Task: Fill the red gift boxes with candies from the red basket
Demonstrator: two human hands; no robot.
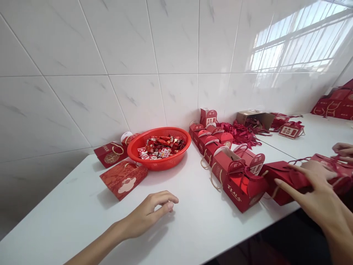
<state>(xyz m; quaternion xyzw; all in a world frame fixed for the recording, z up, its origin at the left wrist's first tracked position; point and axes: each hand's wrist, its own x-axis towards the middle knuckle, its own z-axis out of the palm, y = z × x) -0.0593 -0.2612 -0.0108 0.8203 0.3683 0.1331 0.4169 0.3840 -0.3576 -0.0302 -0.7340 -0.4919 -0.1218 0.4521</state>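
Note:
My left hand hovers over the white table with loosely bent fingers and a gap at the thumb. Nothing is in it. Ahead of it stands a red plastic basket of wrapped candies. On the right, my right hand reaches over a dark red gift box, thumb and forefinger spread; whether they touch it I cannot tell. Beside that box is a row of red gift boxes with cord handles, the nearest a large red box.
Another person's hand is at the right edge, near more red boxes. Two red gift bags lie left of the basket. Dark red ribbons and an open cardboard box sit by the tiled wall. The table's front edge runs below the boxes.

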